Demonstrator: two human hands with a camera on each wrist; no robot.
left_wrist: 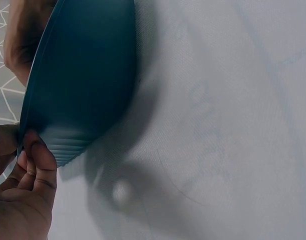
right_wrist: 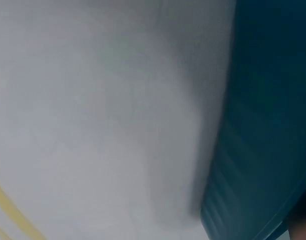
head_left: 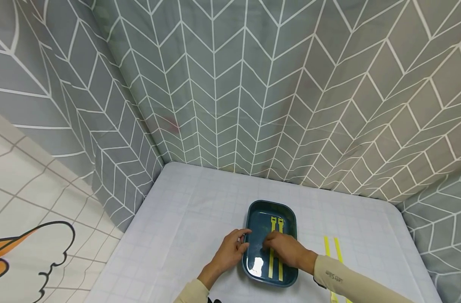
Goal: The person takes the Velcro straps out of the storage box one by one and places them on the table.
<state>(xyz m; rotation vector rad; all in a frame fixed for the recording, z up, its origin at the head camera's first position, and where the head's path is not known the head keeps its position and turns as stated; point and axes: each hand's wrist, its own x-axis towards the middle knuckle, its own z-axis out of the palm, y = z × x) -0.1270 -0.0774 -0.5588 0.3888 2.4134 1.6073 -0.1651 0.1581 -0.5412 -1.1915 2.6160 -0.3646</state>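
A dark teal plastic tray [head_left: 256, 269] with raised walls sits on the white-covered table. Two yellow straps with slotted heads [head_left: 273, 219] lie lengthwise inside it, side by side. My left hand [head_left: 229, 251] pinches the tray's left rim; the left wrist view shows its thumb and fingers on either side of the teal wall [left_wrist: 88, 65]. Reaching in over the right wall, my right hand [head_left: 287, 249] is above the straps with bent fingers near the tray floor. It covers the straps' middle, and whether its fingertips hold anything is hidden.
Two more yellow straps [head_left: 338, 248] lie on the table [head_left: 192, 202] to the tray's right, partly under the right forearm. Patterned grey curtains [head_left: 230, 105] hang behind the table and at both sides.
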